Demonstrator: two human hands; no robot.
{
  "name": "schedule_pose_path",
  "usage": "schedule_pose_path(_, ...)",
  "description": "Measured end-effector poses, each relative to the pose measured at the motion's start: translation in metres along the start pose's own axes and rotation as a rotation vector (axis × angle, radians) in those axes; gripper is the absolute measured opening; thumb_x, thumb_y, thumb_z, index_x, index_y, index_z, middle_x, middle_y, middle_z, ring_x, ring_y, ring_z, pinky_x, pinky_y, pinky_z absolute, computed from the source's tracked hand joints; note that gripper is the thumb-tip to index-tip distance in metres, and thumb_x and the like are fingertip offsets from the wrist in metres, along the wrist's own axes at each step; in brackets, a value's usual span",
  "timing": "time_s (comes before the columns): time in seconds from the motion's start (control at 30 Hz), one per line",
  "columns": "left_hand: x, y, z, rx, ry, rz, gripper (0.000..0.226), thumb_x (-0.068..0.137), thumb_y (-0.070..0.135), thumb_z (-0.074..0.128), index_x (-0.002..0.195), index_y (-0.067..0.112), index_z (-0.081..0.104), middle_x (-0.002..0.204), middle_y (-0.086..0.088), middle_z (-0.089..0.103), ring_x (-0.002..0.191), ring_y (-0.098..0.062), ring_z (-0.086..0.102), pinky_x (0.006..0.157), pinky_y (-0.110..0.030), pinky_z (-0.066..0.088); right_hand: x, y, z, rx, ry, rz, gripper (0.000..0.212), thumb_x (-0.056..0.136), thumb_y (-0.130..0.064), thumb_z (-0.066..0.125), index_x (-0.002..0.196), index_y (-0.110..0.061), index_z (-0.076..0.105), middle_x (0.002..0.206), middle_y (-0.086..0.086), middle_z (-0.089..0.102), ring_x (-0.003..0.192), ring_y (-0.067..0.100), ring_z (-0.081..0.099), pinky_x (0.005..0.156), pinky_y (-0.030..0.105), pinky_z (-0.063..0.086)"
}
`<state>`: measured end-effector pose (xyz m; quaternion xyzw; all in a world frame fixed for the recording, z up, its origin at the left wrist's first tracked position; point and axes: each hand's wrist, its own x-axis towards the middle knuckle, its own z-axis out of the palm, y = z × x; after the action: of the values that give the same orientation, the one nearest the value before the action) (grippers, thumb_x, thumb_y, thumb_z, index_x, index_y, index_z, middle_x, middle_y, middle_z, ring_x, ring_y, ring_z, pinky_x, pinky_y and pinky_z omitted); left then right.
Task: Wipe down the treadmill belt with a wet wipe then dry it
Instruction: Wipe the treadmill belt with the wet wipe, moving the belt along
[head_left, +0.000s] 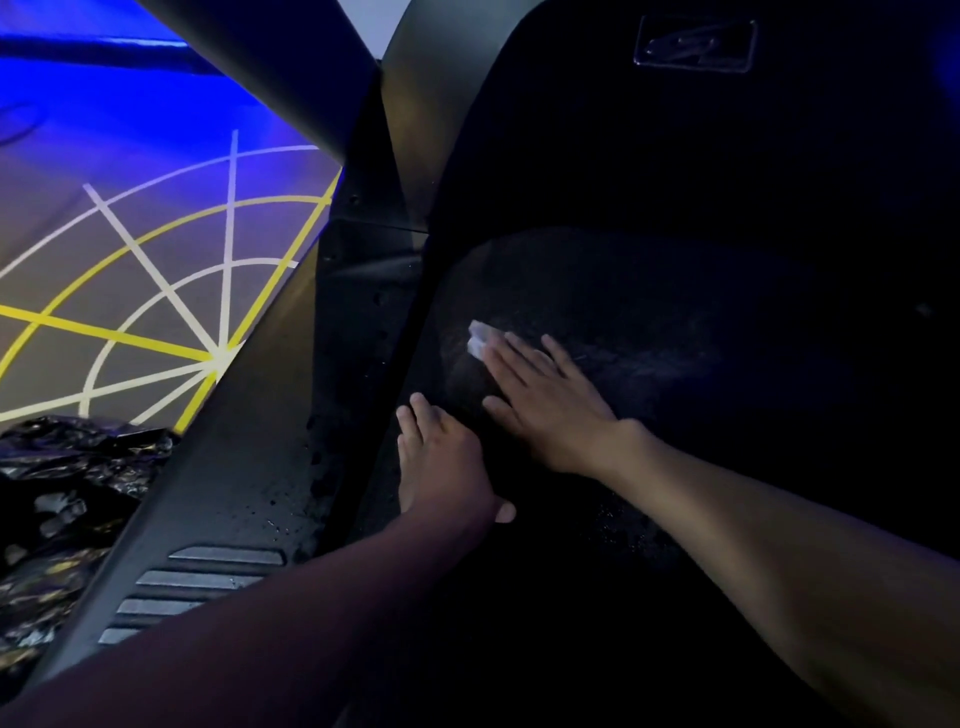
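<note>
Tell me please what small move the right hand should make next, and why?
Probably slide the right hand, with the wipe pressed under its fingers, rightward across the belt. The wipe lies near the belt's left edge, beside the left hand resting flat there, so most of the visible belt stretches to its right.

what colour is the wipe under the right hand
White; the wipe peeks out past the right hand fingers on the dark belt, head view.
</note>
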<state>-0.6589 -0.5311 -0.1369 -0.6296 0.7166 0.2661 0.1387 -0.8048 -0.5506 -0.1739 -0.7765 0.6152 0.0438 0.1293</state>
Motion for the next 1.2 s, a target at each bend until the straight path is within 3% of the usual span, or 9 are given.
schedule_pose_path(0.17, 0.003, 0.001, 0.001, 0.091, -0.008, 0.006, 0.127, 0.07, 0.04, 0.084, 0.151, -0.004, -0.003, 0.158, -0.026, -0.016, 0.146, -0.039, -0.017, 0.122, -0.043, 0.001, -0.023, -0.011, 0.015, -0.084, -0.066, -0.266, 0.076, 0.09, -0.054, -0.01, 0.157, -0.02, -0.017, 0.164, -0.002, -0.022, 0.149, 0.011, -0.025, 0.122, 0.041, -0.013)
schedule_pose_path(0.3, 0.001, 0.007, -0.003, 0.13, -0.028, -0.019, 0.13, 0.072, 0.04, 0.083, 0.148, -0.012, -0.009, 0.155, -0.031, -0.018, 0.146, -0.042, -0.014, 0.121, -0.044, 0.004, -0.026, 0.021, 0.005, 0.02, 0.006, 0.077, 0.07, 0.099, -0.055, 0.004, 0.158, -0.02, -0.013, 0.166, -0.001, -0.015, 0.149, 0.011, -0.023, 0.122, 0.042, -0.014)
schedule_pose_path(0.43, 0.0, 0.013, -0.005, 0.207, -0.039, -0.033, 0.129, 0.072, 0.042, 0.082, 0.146, -0.012, -0.008, 0.154, -0.034, -0.017, 0.145, -0.046, -0.013, 0.121, -0.048, 0.008, -0.05, 0.014, 0.009, 0.019, -0.069, -0.149, 0.072, 0.101, -0.056, 0.015, 0.158, -0.019, -0.01, 0.164, -0.004, -0.02, 0.149, 0.009, -0.024, 0.122, 0.039, -0.014)
schedule_pose_path(0.57, -0.002, 0.015, -0.007, 0.322, -0.016, 0.067, 0.128, 0.072, 0.041, 0.082, 0.148, -0.008, -0.009, 0.157, -0.024, -0.021, 0.147, -0.04, -0.012, 0.12, -0.047, 0.011, -0.046, 0.038, 0.005, 0.02, 0.018, 0.093, 0.072, 0.102, -0.056, 0.014, 0.159, -0.018, -0.01, 0.166, -0.001, -0.015, 0.149, 0.01, -0.022, 0.122, 0.039, -0.014)
schedule_pose_path(0.7, 0.003, 0.018, -0.012, 0.444, 0.006, 0.18, 0.12, 0.068, 0.047, 0.082, 0.149, -0.004, 0.009, 0.151, -0.016, 0.014, 0.14, -0.03, 0.018, 0.111, -0.041, 0.03, -0.064, 0.016, 0.013, -0.033, -0.061, -0.146, 0.073, 0.103, -0.056, 0.019, 0.159, -0.015, -0.006, 0.165, 0.002, -0.015, 0.15, 0.012, -0.021, 0.122, 0.038, -0.015)
schedule_pose_path(0.77, 0.003, 0.018, -0.012, 0.44, 0.008, 0.186, 0.119, 0.066, 0.046, 0.084, 0.148, -0.004, 0.013, 0.147, -0.014, 0.02, 0.137, -0.029, 0.022, 0.109, -0.04, 0.033, -0.066, 0.033, 0.011, -0.007, -0.032, -0.112, 0.072, 0.102, -0.056, 0.018, 0.159, -0.02, -0.006, 0.165, -0.004, -0.016, 0.15, 0.009, -0.019, 0.122, 0.038, -0.014)
schedule_pose_path(0.87, 0.002, 0.019, -0.009, 0.43, -0.008, 0.178, 0.122, 0.068, 0.042, 0.084, 0.15, -0.001, 0.005, 0.155, -0.019, 0.008, 0.143, -0.034, 0.012, 0.113, -0.044, 0.028, -0.066, 0.051, 0.009, 0.017, 0.04, 0.168, 0.077, 0.097, -0.06, 0.003, 0.158, -0.017, -0.01, 0.165, -0.001, -0.019, 0.15, 0.012, -0.021, 0.121, 0.039, -0.015)
schedule_pose_path(1.03, 0.001, 0.026, -0.009, 0.487, -0.018, 0.167, 0.124, 0.069, 0.04, 0.084, 0.153, 0.007, -0.001, 0.156, -0.025, 0.004, 0.145, -0.039, 0.01, 0.112, -0.047, 0.029, -0.091, 0.037, 0.016, 0.001, -0.032, -0.144, 0.072, 0.104, -0.055, 0.02, 0.159, -0.02, -0.01, 0.165, -0.004, -0.02, 0.149, 0.009, -0.023, 0.121, 0.038, -0.016)
schedule_pose_path(1.2, 0.001, 0.029, -0.007, 0.532, -0.008, 0.153, 0.123, 0.069, 0.041, 0.084, 0.152, 0.006, 0.0, 0.155, -0.028, 0.006, 0.144, -0.041, 0.011, 0.112, -0.047, 0.029, -0.097, 0.041, 0.013, 0.004, -0.062, 0.05, 0.074, 0.101, -0.059, 0.006, 0.155, -0.014, -0.016, 0.163, 0.002, -0.025, 0.146, 0.012, -0.033, 0.121, 0.043, -0.016)
